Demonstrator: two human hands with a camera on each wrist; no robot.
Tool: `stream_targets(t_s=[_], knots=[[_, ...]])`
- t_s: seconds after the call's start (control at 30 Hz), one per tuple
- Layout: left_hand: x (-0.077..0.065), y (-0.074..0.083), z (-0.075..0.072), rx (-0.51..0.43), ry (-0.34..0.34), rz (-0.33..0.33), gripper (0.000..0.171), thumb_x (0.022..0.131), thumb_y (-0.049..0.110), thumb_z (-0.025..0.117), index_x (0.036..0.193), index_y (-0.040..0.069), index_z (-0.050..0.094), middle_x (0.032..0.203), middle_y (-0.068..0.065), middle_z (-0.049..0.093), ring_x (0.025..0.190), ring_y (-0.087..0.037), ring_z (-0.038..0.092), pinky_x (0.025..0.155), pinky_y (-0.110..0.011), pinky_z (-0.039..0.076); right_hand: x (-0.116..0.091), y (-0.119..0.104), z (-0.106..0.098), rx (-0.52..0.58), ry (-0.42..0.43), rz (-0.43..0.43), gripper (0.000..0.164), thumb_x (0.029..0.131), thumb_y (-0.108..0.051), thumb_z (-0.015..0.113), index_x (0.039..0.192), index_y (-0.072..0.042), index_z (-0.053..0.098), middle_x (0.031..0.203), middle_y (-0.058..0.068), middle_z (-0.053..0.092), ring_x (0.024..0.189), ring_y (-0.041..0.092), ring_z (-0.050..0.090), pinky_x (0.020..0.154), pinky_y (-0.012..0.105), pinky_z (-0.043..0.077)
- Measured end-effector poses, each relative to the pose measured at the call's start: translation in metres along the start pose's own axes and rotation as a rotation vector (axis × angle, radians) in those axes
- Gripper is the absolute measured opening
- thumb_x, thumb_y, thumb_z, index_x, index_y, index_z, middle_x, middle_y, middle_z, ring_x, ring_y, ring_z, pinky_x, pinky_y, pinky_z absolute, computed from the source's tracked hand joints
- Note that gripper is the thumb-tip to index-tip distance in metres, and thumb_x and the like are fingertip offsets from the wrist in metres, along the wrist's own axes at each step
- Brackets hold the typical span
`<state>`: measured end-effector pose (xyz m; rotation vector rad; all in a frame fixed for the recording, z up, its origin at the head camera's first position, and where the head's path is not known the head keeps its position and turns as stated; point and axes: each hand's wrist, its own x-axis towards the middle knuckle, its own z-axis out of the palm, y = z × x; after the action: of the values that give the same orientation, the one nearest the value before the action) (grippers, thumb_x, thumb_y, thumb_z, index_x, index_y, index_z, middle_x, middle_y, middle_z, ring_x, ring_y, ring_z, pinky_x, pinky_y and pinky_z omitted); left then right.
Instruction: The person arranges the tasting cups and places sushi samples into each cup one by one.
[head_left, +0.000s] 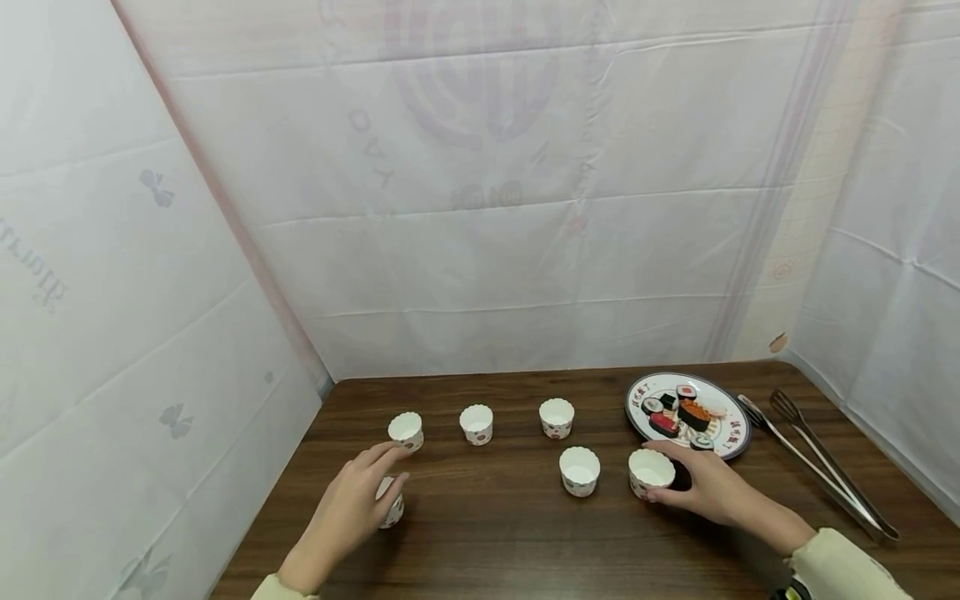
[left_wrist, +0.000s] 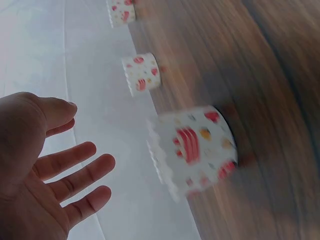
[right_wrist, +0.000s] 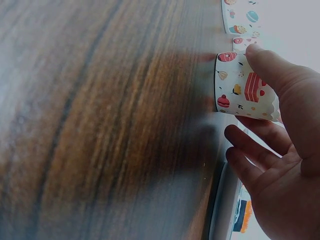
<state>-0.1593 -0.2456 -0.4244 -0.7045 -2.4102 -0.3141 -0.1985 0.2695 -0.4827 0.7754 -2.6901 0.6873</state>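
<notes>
My right hand (head_left: 711, 490) holds a white paper baking cup (head_left: 649, 472) at the right of the table, thumb on the near side and a finger behind. In the right wrist view that cup (right_wrist: 237, 87) shows printed cakes and fruit and stands upright on the wood. My left hand (head_left: 351, 502), fingers spread and slightly bent, hovers above and beside another baking cup (head_left: 393, 513) at the left, partly hidden by it. The left wrist view shows a gap between the left hand (left_wrist: 60, 165) and the nearest cup (left_wrist: 195, 150).
More baking cups stand at the back left (head_left: 406, 430), back middle (head_left: 477, 423) and back right (head_left: 557, 417); another cup (head_left: 579, 471) sits left of the held one. Past my right hand lie a plate (head_left: 738, 437) of sushi pieces and metal tongs (head_left: 825, 471).
</notes>
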Motion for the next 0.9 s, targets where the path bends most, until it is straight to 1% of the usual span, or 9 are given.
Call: stream_targets(t_s=[0.07,0.2,0.3,0.37,0.5,0.73,0.9], knots=[[0.007,0.006,0.004,-0.004,-0.003,0.015,0.039,0.084,0.010,0.085,0.121,0.013,0.072,0.118,-0.007,0.071,0.092,-0.020,0.070,0.074,-0.046,0.057,0.000,0.000,0.000,-0.003,-0.002,-0.003,0.065,0.083,-0.050,0.083,0.134,-0.013,0.064,0.123,0.004,0.072,0.107,0.023,0.069,0.085,0.044,0.056],[0.022,0.018,0.010,-0.019,-0.008,0.049,0.035,0.086,0.011,0.084,0.119,0.014,0.072,0.118,-0.005,0.070,0.090,-0.018,0.069,0.075,-0.044,0.057,0.000,0.000,-0.001,0.000,-0.007,0.003,0.065,0.084,-0.050,0.083,0.134,-0.013,0.064,0.124,0.004,0.071,0.107,0.024,0.069,0.086,0.045,0.056],[0.034,0.029,0.014,-0.052,0.002,0.097,0.034,0.086,0.010,0.084,0.118,0.013,0.072,0.115,-0.004,0.070,0.094,-0.020,0.070,0.076,-0.042,0.057,0.000,0.001,-0.001,-0.001,0.005,-0.002,0.064,0.084,-0.049,0.083,0.134,-0.013,0.065,0.123,0.003,0.072,0.106,0.022,0.069,0.086,0.044,0.056],[0.043,0.036,0.017,-0.074,0.015,0.134,0.034,0.085,0.009,0.084,0.117,0.012,0.072,0.112,-0.004,0.071,0.093,-0.019,0.070,0.076,-0.040,0.057,0.000,0.000,0.000,-0.002,0.019,-0.010,0.064,0.083,-0.048,0.084,0.133,-0.013,0.065,0.122,0.003,0.072,0.106,0.022,0.069,0.085,0.044,0.056],[0.057,0.050,0.025,-0.086,0.023,0.185,0.033,0.085,0.010,0.084,0.116,0.012,0.072,0.110,-0.004,0.072,0.094,-0.021,0.070,0.077,-0.040,0.057,0.000,0.000,0.001,0.000,0.036,-0.017,0.063,0.083,-0.046,0.085,0.132,-0.014,0.066,0.121,0.001,0.072,0.105,0.021,0.070,0.085,0.043,0.056],[0.076,0.075,0.037,-0.111,-0.028,0.230,0.031,0.089,0.014,0.081,0.118,0.012,0.071,0.114,-0.003,0.071,0.096,-0.020,0.071,0.080,-0.040,0.057,0.000,0.000,0.001,0.013,0.017,-0.015,0.063,0.084,-0.048,0.084,0.133,-0.013,0.065,0.123,0.003,0.072,0.106,0.022,0.069,0.086,0.043,0.056],[0.087,0.091,0.043,-0.136,-0.065,0.259,0.028,0.092,0.015,0.078,0.119,0.011,0.071,0.116,-0.003,0.072,0.097,-0.020,0.071,0.083,-0.038,0.057,0.000,0.000,0.002,0.008,0.033,-0.024,0.064,0.082,-0.044,0.086,0.133,-0.012,0.065,0.121,0.002,0.072,0.105,0.020,0.069,0.085,0.042,0.056]])
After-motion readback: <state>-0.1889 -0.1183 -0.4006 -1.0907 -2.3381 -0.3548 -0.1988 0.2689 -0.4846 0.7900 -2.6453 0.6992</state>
